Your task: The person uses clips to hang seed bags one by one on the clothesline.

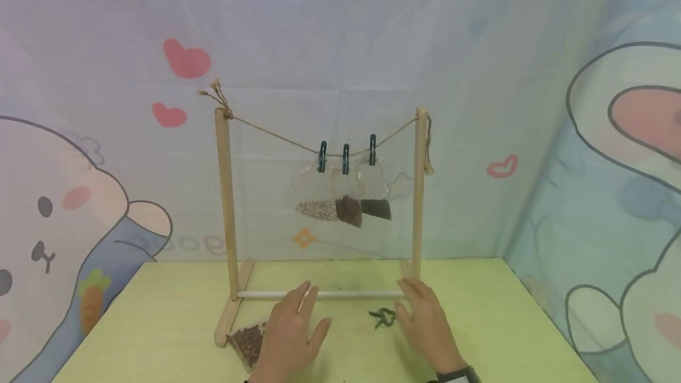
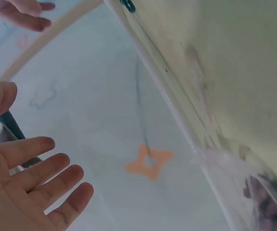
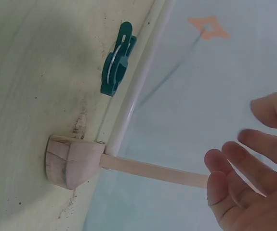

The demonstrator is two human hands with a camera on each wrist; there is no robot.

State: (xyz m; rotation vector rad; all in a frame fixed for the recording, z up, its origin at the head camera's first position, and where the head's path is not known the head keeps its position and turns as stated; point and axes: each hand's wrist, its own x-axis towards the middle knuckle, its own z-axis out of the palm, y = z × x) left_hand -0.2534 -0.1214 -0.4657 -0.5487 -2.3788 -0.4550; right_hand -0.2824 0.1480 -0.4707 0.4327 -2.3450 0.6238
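Observation:
My left hand [image 1: 289, 336], fingers spread and thumb apart, is beside a clear bag of brown pieces [image 1: 247, 344] lying on the table and hides part of it. The left wrist view shows its palm with nothing in it. To the right, my right hand [image 1: 427, 325] hovers with loosely bent fingers, holding nothing. Just left of its thumb lies a dark green spring clip [image 1: 383, 317]. Three similar clips, one of them the middle clip [image 1: 346, 159], pinch clear bags onto a sagging rope [image 1: 276, 135]. Those bags hold speckled grains [image 1: 318, 210], brown bits [image 1: 349, 211] and dark contents [image 1: 376, 208].
A wooden frame with a left post [image 1: 226, 205] and a right post [image 1: 420, 194] carries the rope. A white rod [image 1: 340, 294] joins the posts low down. The frame's wooden foot [image 3: 73, 161] rests on the pale table [image 1: 511, 336]. A printed cloth [image 1: 468, 93] hangs behind.

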